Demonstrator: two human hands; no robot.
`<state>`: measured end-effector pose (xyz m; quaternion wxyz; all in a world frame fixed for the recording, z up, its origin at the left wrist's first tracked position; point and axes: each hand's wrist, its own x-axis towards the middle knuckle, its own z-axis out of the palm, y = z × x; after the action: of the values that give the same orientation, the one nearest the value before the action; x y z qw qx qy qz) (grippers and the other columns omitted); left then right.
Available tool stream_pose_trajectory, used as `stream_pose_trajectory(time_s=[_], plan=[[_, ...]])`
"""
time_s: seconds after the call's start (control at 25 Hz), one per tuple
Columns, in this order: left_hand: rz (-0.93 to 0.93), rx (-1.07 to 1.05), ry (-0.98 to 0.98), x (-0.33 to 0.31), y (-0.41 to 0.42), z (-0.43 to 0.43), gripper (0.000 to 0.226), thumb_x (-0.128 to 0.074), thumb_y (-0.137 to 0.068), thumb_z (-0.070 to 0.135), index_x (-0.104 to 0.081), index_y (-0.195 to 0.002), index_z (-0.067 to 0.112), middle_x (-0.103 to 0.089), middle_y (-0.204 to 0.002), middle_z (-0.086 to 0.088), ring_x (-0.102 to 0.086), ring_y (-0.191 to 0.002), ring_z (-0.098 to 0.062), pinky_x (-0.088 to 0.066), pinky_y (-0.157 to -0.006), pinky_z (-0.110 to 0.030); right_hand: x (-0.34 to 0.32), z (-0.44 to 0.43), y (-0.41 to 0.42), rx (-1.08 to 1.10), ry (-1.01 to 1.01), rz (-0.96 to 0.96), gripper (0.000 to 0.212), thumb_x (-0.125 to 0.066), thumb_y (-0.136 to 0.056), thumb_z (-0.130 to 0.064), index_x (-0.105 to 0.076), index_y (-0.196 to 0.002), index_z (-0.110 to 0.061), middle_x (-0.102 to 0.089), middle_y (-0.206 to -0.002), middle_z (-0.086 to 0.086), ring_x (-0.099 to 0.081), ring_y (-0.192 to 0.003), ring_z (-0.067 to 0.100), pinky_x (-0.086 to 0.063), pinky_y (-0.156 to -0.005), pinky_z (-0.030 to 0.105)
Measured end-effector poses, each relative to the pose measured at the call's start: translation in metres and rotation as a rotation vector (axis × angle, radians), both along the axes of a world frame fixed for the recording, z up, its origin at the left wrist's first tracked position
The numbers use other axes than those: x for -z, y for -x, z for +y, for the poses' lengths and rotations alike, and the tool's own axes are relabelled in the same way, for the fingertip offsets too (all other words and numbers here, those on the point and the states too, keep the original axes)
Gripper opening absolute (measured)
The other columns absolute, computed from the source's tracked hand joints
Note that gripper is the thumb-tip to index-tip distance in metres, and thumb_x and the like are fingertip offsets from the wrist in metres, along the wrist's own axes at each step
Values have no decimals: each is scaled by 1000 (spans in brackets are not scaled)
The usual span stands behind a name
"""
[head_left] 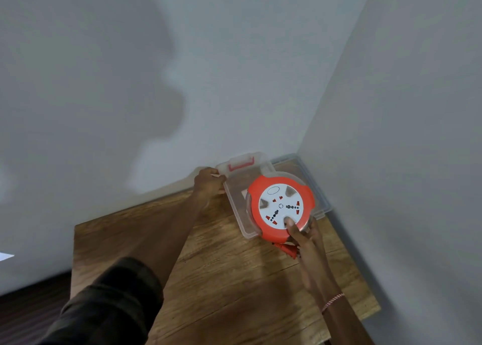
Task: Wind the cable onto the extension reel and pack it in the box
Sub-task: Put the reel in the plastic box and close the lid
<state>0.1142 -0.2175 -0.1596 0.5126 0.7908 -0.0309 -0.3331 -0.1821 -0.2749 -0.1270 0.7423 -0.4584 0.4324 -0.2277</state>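
Observation:
The orange extension reel (281, 206), with a white socket face, is tilted over the clear plastic box (234, 204) at the far right corner of the wooden table (229, 271). My right hand (305, 243) grips the reel's near edge, thumb on the white face. An orange plug (289, 249) hangs just under that hand. My left hand (210, 181) holds the left edge of the raised clear lid, whose red handle (241, 163) shows at the top. No loose cable is visible.
The table stands in a corner, with grey walls (391, 110) close behind and to the right of the box. Bare wood stretches from the box toward me. A dark floor (31, 310) lies beyond the table's left edge.

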Motion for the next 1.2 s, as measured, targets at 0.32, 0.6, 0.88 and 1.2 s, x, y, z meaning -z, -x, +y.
stream_pose_trajectory(time_s=[0.32, 0.6, 0.88, 1.2], plan=[[138, -144, 63, -4, 29, 111, 19, -62, -107, 10, -62, -124, 1, -79, -108, -22, -82, -83, -32, -67, -67, -40, -25, -23, -54, -327, 166, 79, 59, -84, -86, -35, -53, -135, -47, -73, -125, -3, -76, -102, 18, -65, -73, 39], [257, -366, 172, 5, 98, 242, 31, -60, -109, 29, -71, -114, 1, -83, -96, -20, -83, -87, -30, -67, -68, -32, -20, 25, -136, -843, 318, 223, 66, -79, -92, -20, -42, -146, -31, -72, -124, 9, -74, -108, 29, -64, -77, 56], [279, -517, 313, 12, 140, 293, 27, -61, -108, 22, -64, -101, -4, -81, -98, -27, -83, -94, -35, -69, -77, -33, -5, 69, -162, -1223, 579, 443, 56, -75, -94, -23, -41, -139, -23, -60, -140, 6, -64, -119, 32, -64, -81, 55], [264, -535, 307, 11, 150, 300, 29, -60, -109, 22, -65, -97, -4, -82, -98, -24, -83, -94, -34, -68, -73, -31, 15, 88, -183, -1393, 698, 681, 57, -72, -96, -18, -37, -141, -13, -55, -145, 14, -58, -127, 34, -57, -96, 51]])
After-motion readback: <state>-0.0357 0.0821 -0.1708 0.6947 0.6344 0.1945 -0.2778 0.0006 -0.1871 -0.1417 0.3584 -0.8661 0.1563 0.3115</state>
